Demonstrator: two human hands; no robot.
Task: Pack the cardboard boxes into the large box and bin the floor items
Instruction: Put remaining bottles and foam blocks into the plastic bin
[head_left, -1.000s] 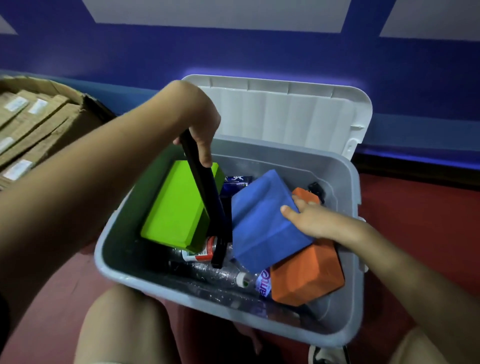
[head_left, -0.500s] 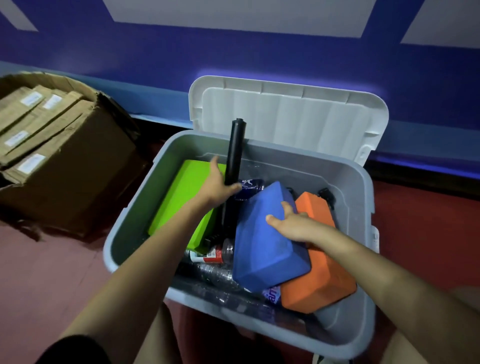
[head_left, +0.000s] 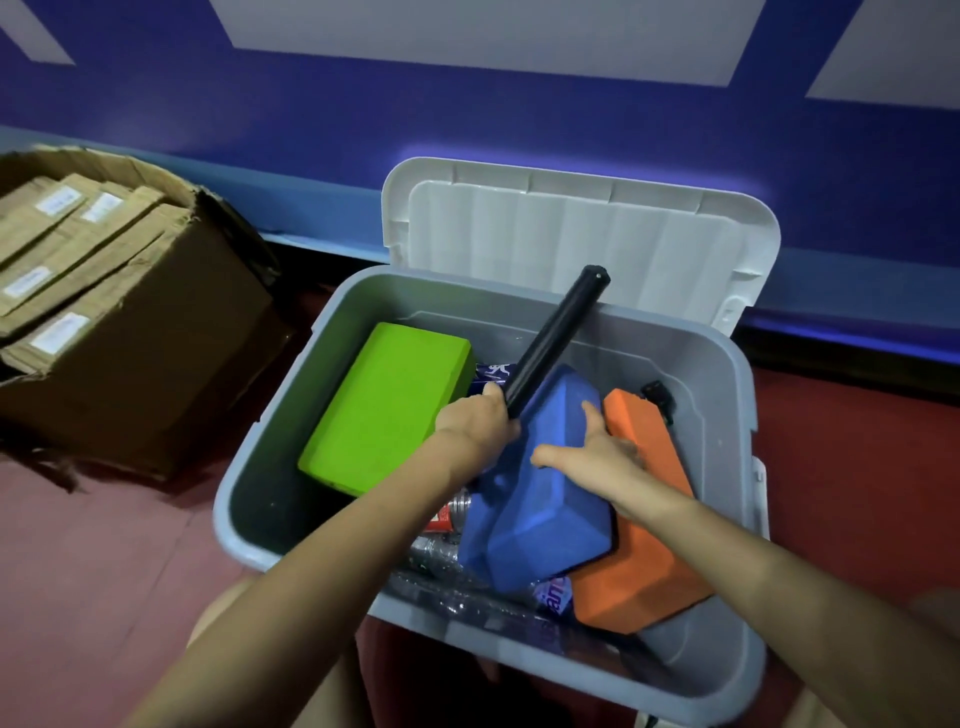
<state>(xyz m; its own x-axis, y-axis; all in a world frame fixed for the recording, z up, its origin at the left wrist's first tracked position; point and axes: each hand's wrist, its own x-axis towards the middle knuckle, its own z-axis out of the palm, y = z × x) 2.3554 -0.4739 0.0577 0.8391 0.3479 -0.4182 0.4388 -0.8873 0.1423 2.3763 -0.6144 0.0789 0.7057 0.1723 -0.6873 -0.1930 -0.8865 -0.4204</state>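
A grey plastic bin (head_left: 270, 431) stands on the floor with its white lid (head_left: 576, 228) tipped back against the wall. Inside lie a green foam block (head_left: 384, 405), a blue foam block (head_left: 540, 514), an orange foam block (head_left: 644, 561) and several crushed plastic bottles (head_left: 441, 556). My left hand (head_left: 475, 423) grips the lower part of a black rod (head_left: 558, 338), which slants up over the bin's far rim. My right hand (head_left: 592, 457) rests on the blue block with its fingers spread. At the far left a large cardboard box (head_left: 150, 374) holds several flat cardboard boxes (head_left: 57, 249).
A blue wall with pale panels runs behind the bin and the large box. The floor around them is dark red. A small black item (head_left: 657, 395) lies in the bin's far right corner. My knees show at the bottom edge.
My left hand slid down the black rod to its lower part and tipped its top to the right. The right hand stayed on the blue block. The view pulled back.
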